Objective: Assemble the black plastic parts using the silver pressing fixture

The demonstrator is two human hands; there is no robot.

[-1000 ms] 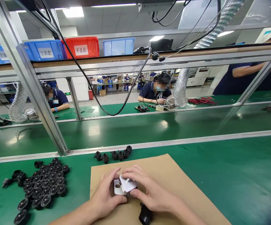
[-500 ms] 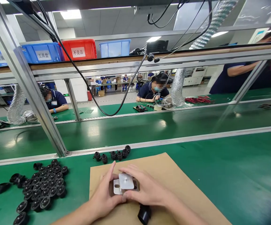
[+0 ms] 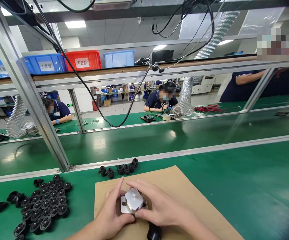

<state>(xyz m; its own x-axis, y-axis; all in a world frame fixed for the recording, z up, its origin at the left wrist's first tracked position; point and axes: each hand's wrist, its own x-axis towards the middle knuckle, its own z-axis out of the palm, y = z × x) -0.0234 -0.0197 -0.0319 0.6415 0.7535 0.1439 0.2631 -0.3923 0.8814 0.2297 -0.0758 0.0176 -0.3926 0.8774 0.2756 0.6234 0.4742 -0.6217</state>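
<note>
Over the brown cardboard sheet [image 3: 184,196], my left hand [image 3: 111,206] grips the left side of a silvery metal bracket [image 3: 126,207] with slots. A rounded square metal plate [image 3: 134,199] with a small central stud sits on top of the bracket, turned at an angle. My right hand [image 3: 156,203] holds the plate and bracket from the right, its fingers curled over the far edge and thumb at the near edge. Below my right hand lies a black cylindrical part [image 3: 154,230], partly cut off by the frame's bottom.
Many round black parts [image 3: 45,203] cluster on the green table at left. Several small black fittings [image 3: 119,169] stand beyond the cardboard. A metal post [image 3: 41,110] rises at left, below a shelf with blue and red bins [image 3: 91,61]. People work across the bench.
The top metal plate has turned relative to the bracket beneath it. Both hands keep their hold, and the camera view has shifted slightly.
</note>
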